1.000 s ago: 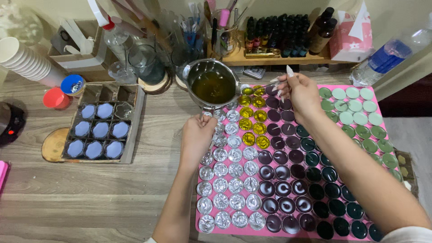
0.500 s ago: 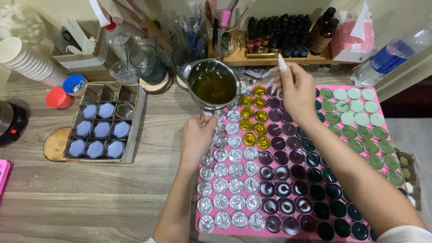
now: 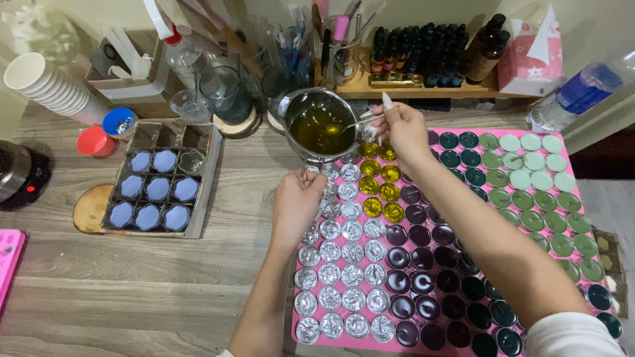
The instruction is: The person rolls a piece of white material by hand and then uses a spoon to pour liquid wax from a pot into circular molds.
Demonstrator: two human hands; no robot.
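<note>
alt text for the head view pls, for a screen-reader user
Seen from above, the left hand grips the handle of a small metal pot of yellow-green liquid while the right hand dips a spoon into it. Below lies a pink mat packed with small round tins, a few filled yellow.

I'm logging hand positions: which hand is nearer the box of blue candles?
Left. The left hand grips the pot handle right of the box; the right hand is farther right, past the pot.
</note>
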